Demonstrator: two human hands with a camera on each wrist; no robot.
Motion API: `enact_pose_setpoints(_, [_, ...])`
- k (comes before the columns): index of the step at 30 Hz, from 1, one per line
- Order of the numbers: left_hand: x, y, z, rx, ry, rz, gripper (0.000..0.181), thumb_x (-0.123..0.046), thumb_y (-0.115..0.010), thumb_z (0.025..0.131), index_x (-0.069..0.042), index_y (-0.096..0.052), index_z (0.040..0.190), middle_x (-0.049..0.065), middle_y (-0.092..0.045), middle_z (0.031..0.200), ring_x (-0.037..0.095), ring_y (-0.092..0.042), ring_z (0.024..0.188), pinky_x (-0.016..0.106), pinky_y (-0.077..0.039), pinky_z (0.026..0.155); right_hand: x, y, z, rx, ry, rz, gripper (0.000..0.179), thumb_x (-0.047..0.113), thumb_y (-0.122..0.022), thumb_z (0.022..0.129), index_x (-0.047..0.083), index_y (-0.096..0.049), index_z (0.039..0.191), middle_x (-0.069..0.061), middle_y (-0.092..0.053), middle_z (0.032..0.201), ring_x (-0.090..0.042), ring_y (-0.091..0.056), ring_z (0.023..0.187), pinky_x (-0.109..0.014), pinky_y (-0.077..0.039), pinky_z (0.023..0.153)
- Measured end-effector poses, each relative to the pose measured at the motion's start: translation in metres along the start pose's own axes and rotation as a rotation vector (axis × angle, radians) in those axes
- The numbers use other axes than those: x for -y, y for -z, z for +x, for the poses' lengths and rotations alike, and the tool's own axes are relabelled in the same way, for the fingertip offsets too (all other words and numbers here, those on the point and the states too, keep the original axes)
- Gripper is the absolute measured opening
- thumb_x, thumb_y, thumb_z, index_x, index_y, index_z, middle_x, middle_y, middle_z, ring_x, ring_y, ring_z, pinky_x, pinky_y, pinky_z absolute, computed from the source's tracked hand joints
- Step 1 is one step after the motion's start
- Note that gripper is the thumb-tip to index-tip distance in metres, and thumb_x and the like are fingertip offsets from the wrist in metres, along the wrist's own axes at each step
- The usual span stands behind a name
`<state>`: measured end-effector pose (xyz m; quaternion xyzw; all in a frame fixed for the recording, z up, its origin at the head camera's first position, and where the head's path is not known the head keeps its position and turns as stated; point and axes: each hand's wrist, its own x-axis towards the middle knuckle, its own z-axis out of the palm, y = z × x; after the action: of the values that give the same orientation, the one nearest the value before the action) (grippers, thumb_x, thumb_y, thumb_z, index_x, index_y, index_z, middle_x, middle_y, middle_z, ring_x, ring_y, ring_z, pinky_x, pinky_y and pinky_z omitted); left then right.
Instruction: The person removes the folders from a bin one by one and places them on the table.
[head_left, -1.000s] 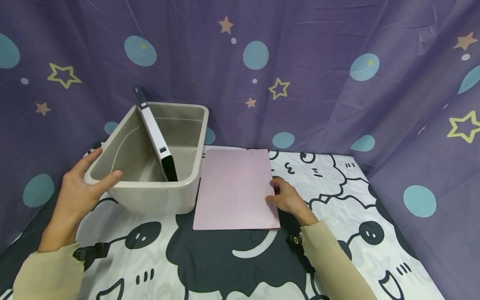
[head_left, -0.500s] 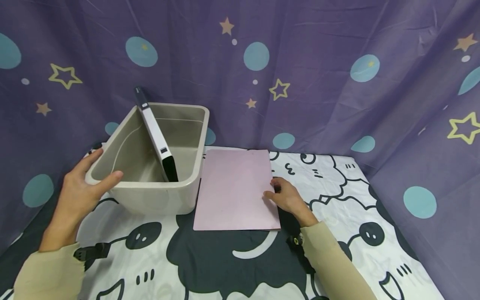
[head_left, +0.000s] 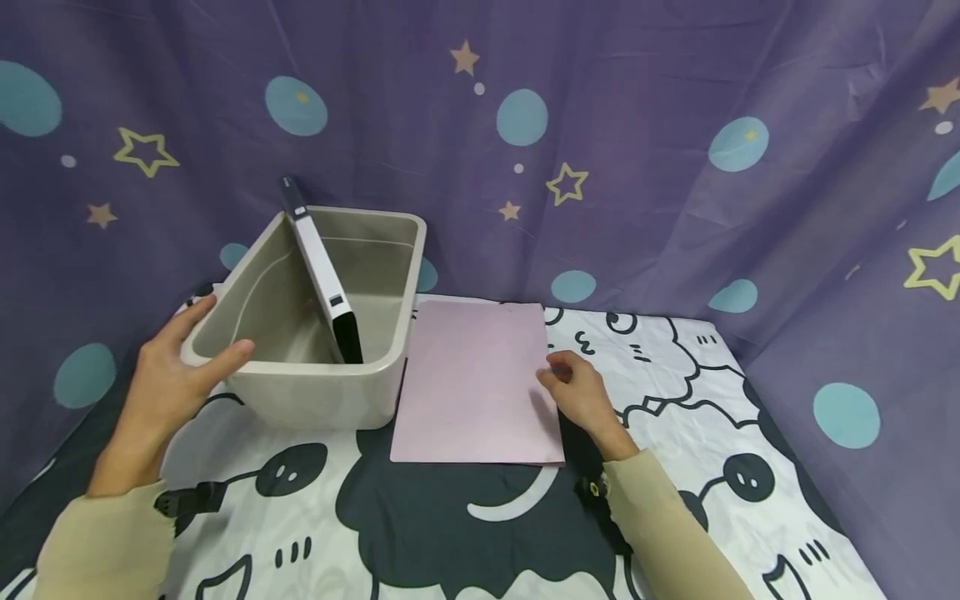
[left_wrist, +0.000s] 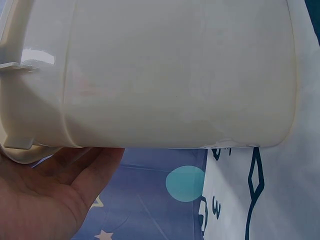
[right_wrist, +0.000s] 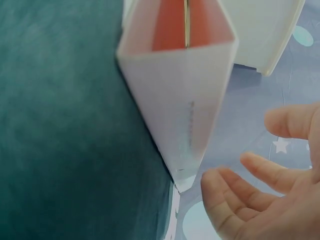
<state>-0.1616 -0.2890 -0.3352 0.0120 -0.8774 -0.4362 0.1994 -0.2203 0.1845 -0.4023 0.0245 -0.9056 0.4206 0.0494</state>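
A beige plastic bin stands at the left on the cloth. My left hand holds its near left corner, thumb over the rim and fingers along the outer side; the left wrist view shows the fingers beneath the bin's wall. A pink ring binder lies flat right of the bin. In the right wrist view its spine and a metal piece inside show. My right hand hovers at the binder's right edge, fingers loosely bent, apart from it in the right wrist view and holding nothing.
A flat, thick white item with black ends leans diagonally in the bin, its far end above the rim. A purple curtain with stars hangs behind. The cloth has black and white cartoon faces.
My right thumb and fingers have come off the binder's right edge. The left hand keeps its hold on the bin. The head view has shifted slightly.
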Motion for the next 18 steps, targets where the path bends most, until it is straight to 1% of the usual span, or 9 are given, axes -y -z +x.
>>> enact_pose_setpoints(6, [-0.0003, -0.0001, 0.0, 0.005, 0.005, -0.007, 0.085, -0.028, -0.073, 0.084, -0.019, -0.023, 0.153, 0.026, -0.036, 0.144, 0.05, -0.04, 0.114, 0.074, -0.036, 0.08, 0.0002, -0.0012, -0.0007, -0.059, 0.059, 0.025, 0.034, 0.024, -0.064, 0.09, 0.003, -0.064, 0.116, -0.013, -0.065, 0.111, -0.027, -0.062, 0.099, -0.042, -0.047, 0.087])
enact_pose_setpoints(8, [-0.0001, 0.0004, -0.0001, 0.006, 0.009, -0.003, 0.085, -0.028, -0.073, 0.085, -0.02, -0.023, 0.153, 0.026, -0.036, 0.144, 0.049, -0.04, 0.113, 0.071, -0.04, 0.078, 0.0005, -0.0018, -0.0009, -0.078, 0.075, 0.031, 0.032, 0.023, -0.064, 0.09, 0.003, -0.065, 0.115, -0.013, -0.066, 0.109, -0.026, -0.062, 0.097, -0.042, -0.047, 0.086])
enact_pose_setpoints(9, [0.0002, 0.0007, -0.0001, 0.008, 0.011, -0.001, 0.085, -0.028, -0.073, 0.085, -0.02, -0.024, 0.153, 0.026, -0.037, 0.144, 0.049, -0.041, 0.113, 0.067, -0.043, 0.075, 0.0005, -0.0022, -0.0009, -0.088, 0.082, 0.034, 0.031, 0.022, -0.064, 0.09, 0.003, -0.066, 0.114, -0.012, -0.067, 0.107, -0.025, -0.063, 0.095, -0.041, -0.047, 0.085])
enact_pose_setpoints(11, [0.0005, 0.0014, 0.0002, 0.008, 0.014, 0.011, 0.085, -0.029, -0.073, 0.084, -0.021, -0.024, 0.153, 0.025, -0.038, 0.143, 0.046, -0.042, 0.111, 0.048, -0.05, 0.071, 0.0009, -0.0027, -0.001, -0.105, 0.092, 0.04, 0.029, 0.021, -0.063, 0.09, 0.003, -0.066, 0.112, -0.011, -0.068, 0.103, -0.024, -0.063, 0.092, -0.04, -0.048, 0.083])
enact_pose_setpoints(13, [0.0005, 0.0021, 0.0005, 0.008, 0.014, 0.021, 0.084, -0.029, -0.073, 0.084, -0.02, -0.025, 0.153, 0.024, -0.039, 0.142, 0.044, -0.043, 0.109, 0.029, -0.047, 0.066, 0.0014, -0.0028, -0.0015, -0.123, 0.099, 0.047, 0.027, 0.02, -0.063, 0.09, 0.003, -0.067, 0.111, -0.009, -0.068, 0.099, -0.022, -0.063, 0.088, -0.039, -0.048, 0.08])
enact_pose_setpoints(14, [0.0005, 0.0024, 0.0007, 0.01, 0.017, 0.024, 0.084, -0.03, -0.073, 0.084, -0.02, -0.025, 0.153, 0.024, -0.039, 0.142, 0.043, -0.043, 0.109, 0.024, -0.044, 0.064, 0.0014, -0.0029, -0.0015, -0.131, 0.104, 0.05, 0.026, 0.02, -0.062, 0.09, 0.003, -0.067, 0.11, -0.008, -0.068, 0.097, -0.021, -0.063, 0.086, -0.037, -0.049, 0.079])
enact_pose_setpoints(15, [0.0005, 0.0024, 0.0008, 0.011, 0.018, 0.025, 0.084, -0.03, -0.073, 0.084, -0.02, -0.025, 0.153, 0.024, -0.039, 0.142, 0.043, -0.043, 0.109, 0.023, -0.043, 0.063, 0.0014, -0.0029, -0.0017, -0.137, 0.108, 0.057, 0.026, 0.019, -0.062, 0.09, 0.003, -0.067, 0.109, -0.008, -0.069, 0.095, -0.021, -0.063, 0.083, -0.037, -0.049, 0.076])
enact_pose_setpoints(16, [0.0002, 0.0022, 0.0008, 0.011, 0.018, 0.024, 0.084, -0.029, -0.073, 0.084, -0.02, -0.025, 0.153, 0.024, -0.039, 0.142, 0.044, -0.043, 0.109, 0.025, -0.045, 0.064, 0.0017, -0.0028, -0.0019, -0.143, 0.11, 0.066, 0.025, 0.019, -0.061, 0.09, 0.002, -0.068, 0.109, -0.008, -0.069, 0.093, -0.02, -0.063, 0.081, -0.036, -0.05, 0.073])
enact_pose_setpoints(18, [0.0001, 0.0016, 0.0008, 0.012, 0.015, 0.016, 0.084, -0.029, -0.072, 0.085, -0.019, -0.024, 0.153, 0.026, -0.038, 0.143, 0.046, -0.042, 0.11, 0.042, -0.051, 0.068, 0.002, -0.0023, -0.0025, -0.154, 0.113, 0.082, 0.025, 0.019, -0.061, 0.091, 0.002, -0.068, 0.108, -0.007, -0.068, 0.09, -0.019, -0.063, 0.076, -0.035, -0.051, 0.068])
